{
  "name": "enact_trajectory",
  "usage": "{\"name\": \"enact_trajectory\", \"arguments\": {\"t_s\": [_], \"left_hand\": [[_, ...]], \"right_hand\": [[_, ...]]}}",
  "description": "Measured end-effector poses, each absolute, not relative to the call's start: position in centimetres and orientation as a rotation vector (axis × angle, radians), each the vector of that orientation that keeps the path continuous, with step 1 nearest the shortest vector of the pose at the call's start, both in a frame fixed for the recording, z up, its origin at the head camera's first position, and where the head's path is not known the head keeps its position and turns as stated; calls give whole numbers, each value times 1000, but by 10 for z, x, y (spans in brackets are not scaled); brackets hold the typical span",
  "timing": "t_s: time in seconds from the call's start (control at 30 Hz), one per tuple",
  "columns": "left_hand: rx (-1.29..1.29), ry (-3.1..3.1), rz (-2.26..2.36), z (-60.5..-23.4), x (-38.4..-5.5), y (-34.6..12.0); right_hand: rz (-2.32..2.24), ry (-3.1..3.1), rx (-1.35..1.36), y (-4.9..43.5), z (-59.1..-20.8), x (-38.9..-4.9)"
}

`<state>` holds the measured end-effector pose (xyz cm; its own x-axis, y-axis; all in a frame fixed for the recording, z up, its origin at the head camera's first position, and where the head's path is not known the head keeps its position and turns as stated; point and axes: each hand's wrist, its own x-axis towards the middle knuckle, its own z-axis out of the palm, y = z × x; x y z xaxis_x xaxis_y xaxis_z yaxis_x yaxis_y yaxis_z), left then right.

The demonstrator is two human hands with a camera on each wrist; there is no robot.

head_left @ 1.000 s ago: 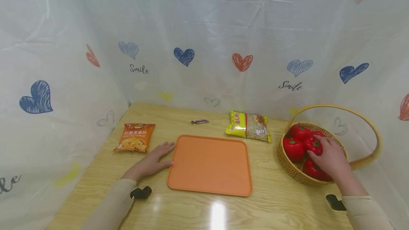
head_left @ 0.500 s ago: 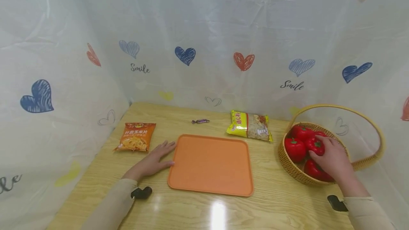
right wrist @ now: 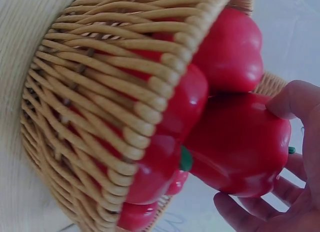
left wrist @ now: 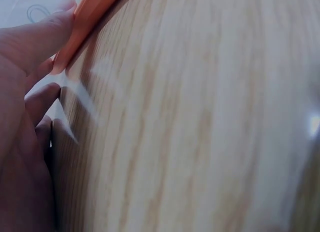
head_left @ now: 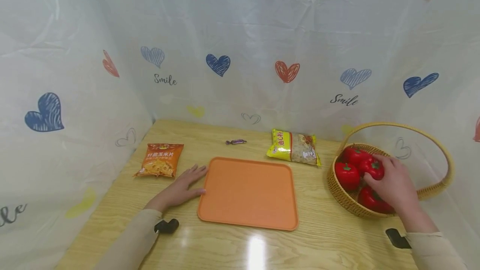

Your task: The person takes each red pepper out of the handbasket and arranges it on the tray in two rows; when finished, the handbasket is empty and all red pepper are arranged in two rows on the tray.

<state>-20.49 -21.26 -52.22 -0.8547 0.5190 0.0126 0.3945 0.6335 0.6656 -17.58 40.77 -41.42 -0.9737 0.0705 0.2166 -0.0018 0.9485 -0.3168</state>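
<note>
My right hand (head_left: 394, 181) grips a red bell pepper (head_left: 374, 170) by its sides, thumb on one side and fingers on the other. In the right wrist view this bell pepper (right wrist: 240, 144) stands partly above the rim among the others. Several more red bell peppers (head_left: 346, 176) lie in the wicker basket (head_left: 342, 198), some partly hidden by the hand. The left hand (head_left: 181, 188) lies with fingers extended at the left edge of an orange tray (head_left: 247, 195). In the left wrist view its thumb touches the tray's rim (left wrist: 85, 29).
An orange snack bag (head_left: 160, 160) lies left of the tray. Behind the tray are a purple wrapped candy (head_left: 236, 142) and a yellow and clear food packet (head_left: 294, 147). The basket's tall handle (head_left: 431, 141) arches at the right. A patterned curtain (head_left: 247, 32) borders the wooden table (head_left: 210, 249).
My right hand has lifted the bell pepper slightly and shifted a little to the right. The left hand and the tray stay as they were.
</note>
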Motion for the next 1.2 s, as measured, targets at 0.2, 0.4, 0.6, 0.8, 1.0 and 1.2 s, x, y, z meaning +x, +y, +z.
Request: {"name": "enact_trajectory", "arguments": {"t_s": [0.2, 0.4, 0.6, 0.8, 1.0, 1.2], "left_hand": [[761, 2674, 1019, -524, -206, -213], [765, 2682, 1010, -526, -207, -213], [765, 2684, 1016, -525, -206, -213], [768, 2684, 1027, -524, -206, -212], [776, 2687, 1028, -525, -205, -212], [785, 2689, 1032, -525, -205, -212]], "right_hand": [[476, -2876, -65, 403, -405, -173], [471, -2874, -66, 397, -397, -171], [474, -2833, -23, 388, -390, -169], [495, -2826, 4, 378, -386, -167], [521, -2825, 2, 372, -385, -168], [549, -2826, 25, 362, -382, -168]]}}
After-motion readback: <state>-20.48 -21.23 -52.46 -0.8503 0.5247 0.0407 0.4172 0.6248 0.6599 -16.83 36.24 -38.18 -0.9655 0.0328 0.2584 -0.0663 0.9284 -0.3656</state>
